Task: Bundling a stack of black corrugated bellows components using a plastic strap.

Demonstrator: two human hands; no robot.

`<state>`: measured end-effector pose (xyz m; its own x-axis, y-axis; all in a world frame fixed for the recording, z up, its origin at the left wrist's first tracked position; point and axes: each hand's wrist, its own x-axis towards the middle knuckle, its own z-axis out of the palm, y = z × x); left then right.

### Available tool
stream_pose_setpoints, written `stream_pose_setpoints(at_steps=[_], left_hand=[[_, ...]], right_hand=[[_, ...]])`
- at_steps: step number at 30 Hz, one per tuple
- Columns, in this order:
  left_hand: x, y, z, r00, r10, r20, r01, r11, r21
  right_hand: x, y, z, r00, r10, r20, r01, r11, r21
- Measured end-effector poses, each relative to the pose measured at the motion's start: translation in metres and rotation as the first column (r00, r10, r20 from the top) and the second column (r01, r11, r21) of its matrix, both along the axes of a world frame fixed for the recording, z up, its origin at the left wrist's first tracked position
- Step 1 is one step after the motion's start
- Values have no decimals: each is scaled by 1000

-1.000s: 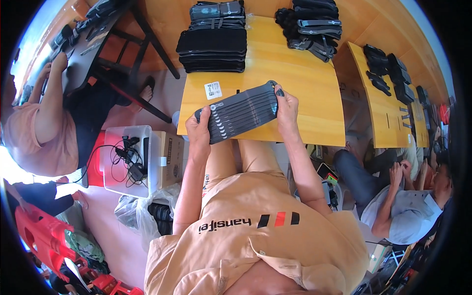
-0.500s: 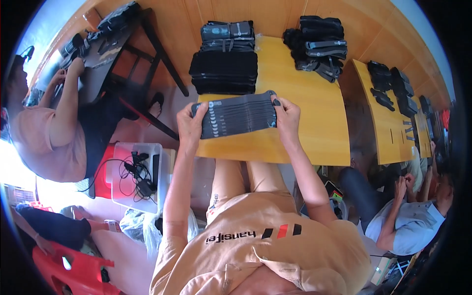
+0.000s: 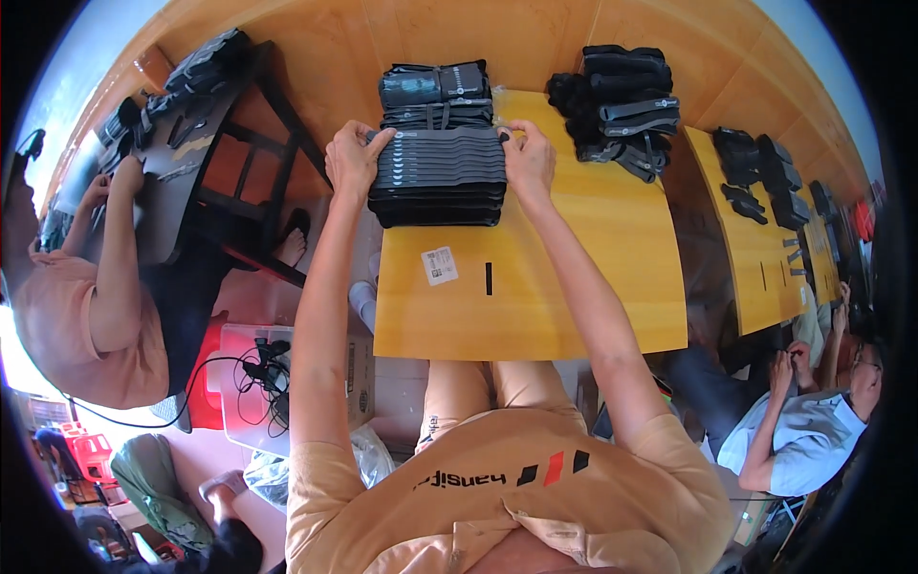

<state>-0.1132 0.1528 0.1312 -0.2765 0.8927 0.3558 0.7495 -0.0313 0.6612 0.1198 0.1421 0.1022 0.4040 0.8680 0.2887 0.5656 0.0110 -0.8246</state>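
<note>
My left hand (image 3: pixel 354 163) pinches the left end of a layered bundle of dark grey fabric pieces (image 3: pixel 442 161), which overlap in rows with pale crescent marks along the left side. At the opposite end, my right hand (image 3: pixel 529 163) grips the bundle between thumb and fingers. Beneath it is a stack of folded black fabric (image 3: pixel 435 210) at the left of the yellow table (image 3: pixel 574 297); the bundle covers its top, and I cannot tell whether they touch. Just behind stand more grey and black folded pieces (image 3: pixel 435 86), some strapped together.
A white label (image 3: pixel 439 266) and a short black strip (image 3: pixel 489 278) lie on the tabletop. Black and grey bundles (image 3: pixel 626 110) are piled at the back right. A person (image 3: pixel 91 316) works at a dark table on the left; another person (image 3: pixel 794 421) sits at right. A clear bin (image 3: pixel 253 402) holds cables.
Both my hands have carried the grey bundle forward from over the table's near part to above the black stack. The label and black strip on the tabletop now show.
</note>
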Motion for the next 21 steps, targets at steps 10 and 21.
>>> stream_pose_setpoints(at_steps=[10,21], left_hand=[[-2,7,-29,994,-12,-113,8,999,-37],[-8,2,-24,1000,-6,-24,6,1000,-9]], right_hand=[[-13,-9,-17,959,2,285,5,1000,-26],[-11,-18,-10,967,42,250,-46,999,11]])
